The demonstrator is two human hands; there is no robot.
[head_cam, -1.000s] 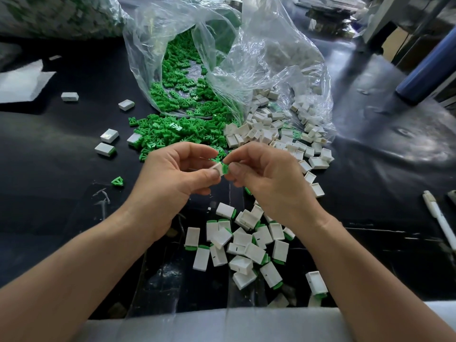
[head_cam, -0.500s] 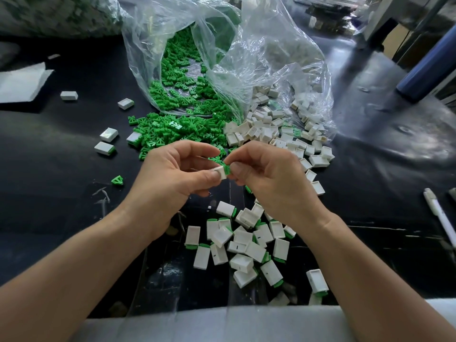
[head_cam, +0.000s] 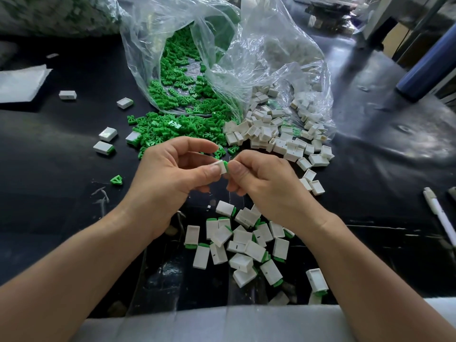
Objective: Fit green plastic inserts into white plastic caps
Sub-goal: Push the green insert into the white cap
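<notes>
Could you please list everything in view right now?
table: one, black, underneath.
plastic bag: at least one, clear, far centre.
loose inserts: many, green, spilling from bag.
empty caps: many, white, right of inserts.
finished caps: heap, white with green, near centre.
stray caps: several, white, far left.
stray insert: one, green, left.
pen: one, white, right edge.
held cap: one, white, centre.
held insert: one, green, in its mouth.
left hand: one, bare, pinches held cap.
right hand: one, bare, pinches held insert.

Bare forearms reach in from the lower corners, the hands meeting at centre. The left hand [head_cam: 172, 176] pinches a cap [head_cam: 221, 167] between thumb and forefinger. The right hand [head_cam: 266, 186], fingers curled, pinches the insert [head_cam: 226, 165] at the cap's end.
</notes>
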